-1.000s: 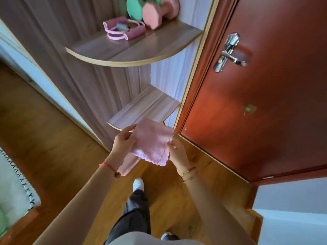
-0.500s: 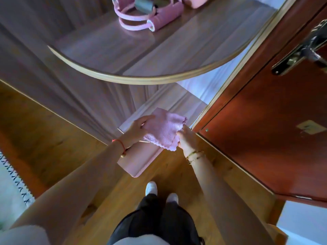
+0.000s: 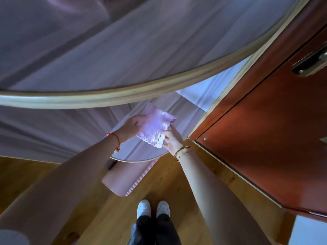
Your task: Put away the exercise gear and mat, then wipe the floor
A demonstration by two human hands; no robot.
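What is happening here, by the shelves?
A person stands at a corner shelf unit beside a red door. Both hands hold a folded pink cloth over the lower shelf: the left hand at its left side, the right hand at its near corner. A rolled pink mat lies on the floor under that shelf.

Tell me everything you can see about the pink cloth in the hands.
The pink cloth is small, with a waffle-like weave and a scalloped edge, apparently folded. It lies flat over the lower shelf, below the large rounded shelf. The left hand holds its left side and the right hand pinches its near right corner. It looks soft, dry and clean.
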